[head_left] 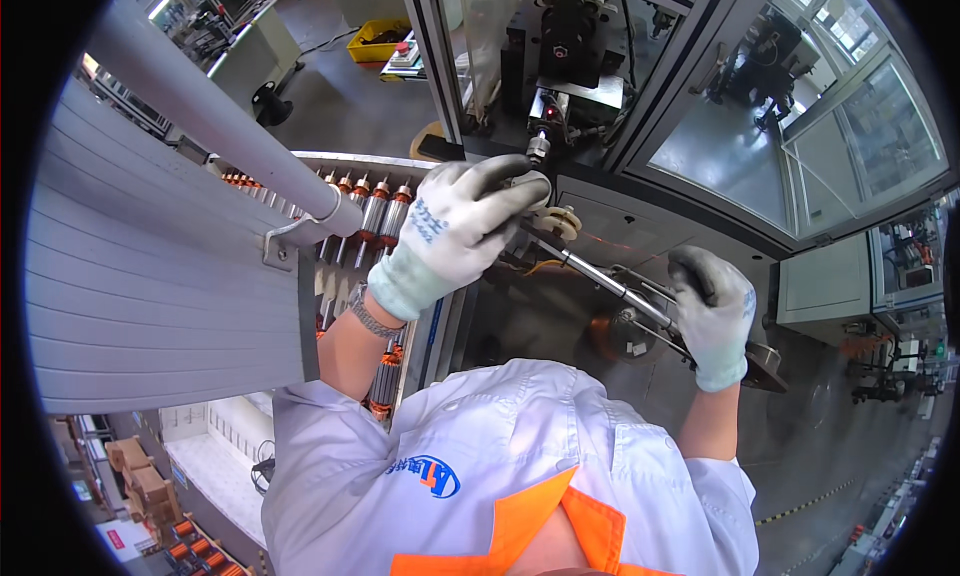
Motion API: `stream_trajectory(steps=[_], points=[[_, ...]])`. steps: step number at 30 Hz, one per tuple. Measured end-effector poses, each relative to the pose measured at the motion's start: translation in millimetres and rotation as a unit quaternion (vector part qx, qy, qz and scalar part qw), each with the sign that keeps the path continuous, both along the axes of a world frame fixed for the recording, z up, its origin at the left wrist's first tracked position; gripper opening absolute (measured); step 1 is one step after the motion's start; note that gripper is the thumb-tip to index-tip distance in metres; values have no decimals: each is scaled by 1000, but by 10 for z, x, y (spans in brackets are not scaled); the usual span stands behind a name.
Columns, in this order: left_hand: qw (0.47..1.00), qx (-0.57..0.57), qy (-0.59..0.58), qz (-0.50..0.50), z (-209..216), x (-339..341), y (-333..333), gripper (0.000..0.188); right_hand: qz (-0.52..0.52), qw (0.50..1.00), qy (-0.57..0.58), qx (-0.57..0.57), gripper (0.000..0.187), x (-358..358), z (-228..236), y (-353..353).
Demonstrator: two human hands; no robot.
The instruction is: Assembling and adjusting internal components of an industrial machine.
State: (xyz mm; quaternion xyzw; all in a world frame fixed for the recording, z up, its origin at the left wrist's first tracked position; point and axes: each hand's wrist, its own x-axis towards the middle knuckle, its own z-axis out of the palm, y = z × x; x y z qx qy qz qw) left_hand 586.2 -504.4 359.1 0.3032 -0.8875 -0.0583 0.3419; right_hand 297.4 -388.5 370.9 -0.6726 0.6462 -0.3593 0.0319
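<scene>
My left hand (462, 224), in a white glove with dark-coated fingertips, reaches to the machine's spindle (539, 148). Its fingers curl around a pale, rounded part just below the spindle; most of that part is hidden by the glove. A cream-coloured flanged wheel (558, 223) sits just beneath those fingers. From there a shiny metal rod (610, 282) slants down to the right. Near its lower end is my right hand (716, 311), gloved the same way, with fingers bent inward. Whether it grips the rod or something else is hidden.
Motor armatures (374, 212) with copper windings stand in rows in a tray at my left. A grey pole (220, 106) and a ribbed grey panel (160, 266) flank that tray. The machine's framed glass door (740, 146) rises at right. Behind is a yellow bin (378, 42).
</scene>
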Motion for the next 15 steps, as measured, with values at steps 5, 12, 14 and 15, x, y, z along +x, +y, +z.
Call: stream_trajectory(steps=[5,12,14,15], points=[[994,-98,-40,32,-42,-207,-3,37,14,999,-31,5,17,43,-285,-190],[971,-234,-40,-5,-121,-197,-120,18,31,983,-164,70,14,155,-495,-328],[967,-250,-44,-12,-113,-178,-96,16,40,970,-218,102,15,177,-521,-346],[968,-247,-32,0,-108,-182,-88,16,49,965,-238,100,16,174,-534,-366]])
